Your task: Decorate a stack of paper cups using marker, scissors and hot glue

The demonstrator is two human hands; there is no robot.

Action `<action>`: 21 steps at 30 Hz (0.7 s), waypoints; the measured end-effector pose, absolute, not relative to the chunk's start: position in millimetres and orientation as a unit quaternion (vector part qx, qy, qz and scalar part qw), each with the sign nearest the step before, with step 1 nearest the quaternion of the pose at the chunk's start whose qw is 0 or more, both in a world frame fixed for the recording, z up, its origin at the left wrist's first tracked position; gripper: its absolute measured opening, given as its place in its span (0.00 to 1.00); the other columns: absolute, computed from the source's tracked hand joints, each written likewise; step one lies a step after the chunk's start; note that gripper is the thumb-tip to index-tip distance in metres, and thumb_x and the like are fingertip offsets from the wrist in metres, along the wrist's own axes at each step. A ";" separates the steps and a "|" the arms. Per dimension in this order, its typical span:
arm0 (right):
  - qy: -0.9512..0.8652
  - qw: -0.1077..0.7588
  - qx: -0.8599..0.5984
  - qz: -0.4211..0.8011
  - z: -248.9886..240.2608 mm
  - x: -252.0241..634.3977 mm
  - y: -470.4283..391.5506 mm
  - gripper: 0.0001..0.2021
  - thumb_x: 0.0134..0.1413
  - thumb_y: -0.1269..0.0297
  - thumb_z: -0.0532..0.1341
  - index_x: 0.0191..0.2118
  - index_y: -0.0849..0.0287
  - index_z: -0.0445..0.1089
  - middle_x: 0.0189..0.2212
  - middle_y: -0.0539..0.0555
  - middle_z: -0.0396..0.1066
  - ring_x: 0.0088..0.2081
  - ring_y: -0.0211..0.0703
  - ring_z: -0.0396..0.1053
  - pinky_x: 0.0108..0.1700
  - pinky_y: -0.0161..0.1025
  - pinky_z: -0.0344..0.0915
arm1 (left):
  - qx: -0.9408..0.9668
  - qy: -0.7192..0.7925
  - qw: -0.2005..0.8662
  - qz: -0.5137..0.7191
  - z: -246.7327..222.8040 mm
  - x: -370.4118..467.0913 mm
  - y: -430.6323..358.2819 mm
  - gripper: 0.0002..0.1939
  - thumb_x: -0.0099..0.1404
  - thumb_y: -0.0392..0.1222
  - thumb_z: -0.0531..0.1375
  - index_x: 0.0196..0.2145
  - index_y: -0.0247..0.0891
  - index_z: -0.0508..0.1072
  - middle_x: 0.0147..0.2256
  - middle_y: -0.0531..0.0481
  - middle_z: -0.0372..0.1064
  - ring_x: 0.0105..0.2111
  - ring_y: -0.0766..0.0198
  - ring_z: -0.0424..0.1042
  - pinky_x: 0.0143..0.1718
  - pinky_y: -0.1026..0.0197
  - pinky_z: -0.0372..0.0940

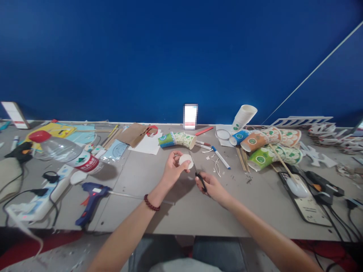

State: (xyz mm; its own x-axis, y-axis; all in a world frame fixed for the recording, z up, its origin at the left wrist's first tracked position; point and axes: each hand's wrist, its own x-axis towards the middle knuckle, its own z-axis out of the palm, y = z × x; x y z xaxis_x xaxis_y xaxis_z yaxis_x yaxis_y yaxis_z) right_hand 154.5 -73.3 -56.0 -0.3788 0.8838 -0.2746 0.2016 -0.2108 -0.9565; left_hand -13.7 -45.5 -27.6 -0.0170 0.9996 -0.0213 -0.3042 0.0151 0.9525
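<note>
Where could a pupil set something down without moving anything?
Bare: between the white paper and white stick; between the left forearm and right forearm, below the scissors; between the right forearm and black-edged flat object. Crowded: around the bottle and power strip at left, around the nested cups at right.

Lighting's pretty even, kinda medium, with a soft shadow beside the bottle on the tabletop. Phone screen is blown-out white and pixelated, blue wall darkens toward the corners, edges look stretched and mushy.
</note>
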 end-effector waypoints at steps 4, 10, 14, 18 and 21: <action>-0.562 0.276 -0.486 0.609 -57.9 155.5 -72.5 0.23 0.52 0.40 0.57 0.25 0.57 0.57 0.17 0.43 0.54 0.18 0.30 0.51 0.20 0.32 0.46 | 0.408 0.429 0.568 0.572 -26.9 -14.4 -45.4 0.24 0.48 0.44 0.69 0.37 0.39 0.59 0.27 0.57 0.70 0.20 0.71 0.66 0.22 0.66 0.66; -0.567 0.278 -0.494 0.597 -55.2 157.0 -72.9 0.22 0.52 0.42 0.57 0.24 0.57 0.56 0.17 0.43 0.54 0.18 0.30 0.50 0.20 0.32 0.46 | 0.403 0.434 0.565 0.575 -25.9 -14.3 -45.3 0.25 0.48 0.45 0.69 0.37 0.39 0.60 0.27 0.56 0.70 0.21 0.71 0.67 0.22 0.66 0.66; -0.567 0.281 -0.491 0.599 -54.5 156.8 -73.2 0.22 0.52 0.43 0.57 0.23 0.57 0.56 0.16 0.43 0.54 0.17 0.30 0.49 0.20 0.32 0.45 | 0.404 0.435 0.562 0.576 -26.0 -14.4 -44.7 0.25 0.48 0.44 0.69 0.38 0.38 0.61 0.27 0.56 0.70 0.21 0.71 0.67 0.21 0.66 0.66; -0.563 0.283 -0.490 0.602 -53.2 156.1 -73.5 0.22 0.51 0.43 0.59 0.23 0.57 0.56 0.16 0.43 0.54 0.17 0.29 0.48 0.20 0.33 0.44 | 0.399 0.437 0.561 0.579 -26.7 -14.4 -44.0 0.25 0.47 0.44 0.69 0.37 0.38 0.61 0.26 0.56 0.70 0.19 0.72 0.66 0.21 0.66 0.66; -0.559 0.286 -0.493 0.602 -49.8 155.5 -73.8 0.22 0.51 0.44 0.59 0.23 0.57 0.54 0.16 0.43 0.53 0.17 0.29 0.47 0.20 0.33 0.43 | 0.397 0.441 0.555 0.583 -27.7 -14.8 -43.2 0.24 0.47 0.45 0.70 0.37 0.38 0.62 0.27 0.55 0.71 0.20 0.71 0.67 0.21 0.67 0.67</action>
State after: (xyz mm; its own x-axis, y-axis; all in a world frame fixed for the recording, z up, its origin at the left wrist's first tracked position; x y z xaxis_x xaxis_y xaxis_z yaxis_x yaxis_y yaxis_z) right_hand 155.5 -73.8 -49.8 -0.3500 0.8957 -0.2741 0.2070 -0.2114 -0.9552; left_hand -14.8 -43.2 -27.7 -0.0678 0.9974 -0.0262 -0.2969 0.0049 0.9549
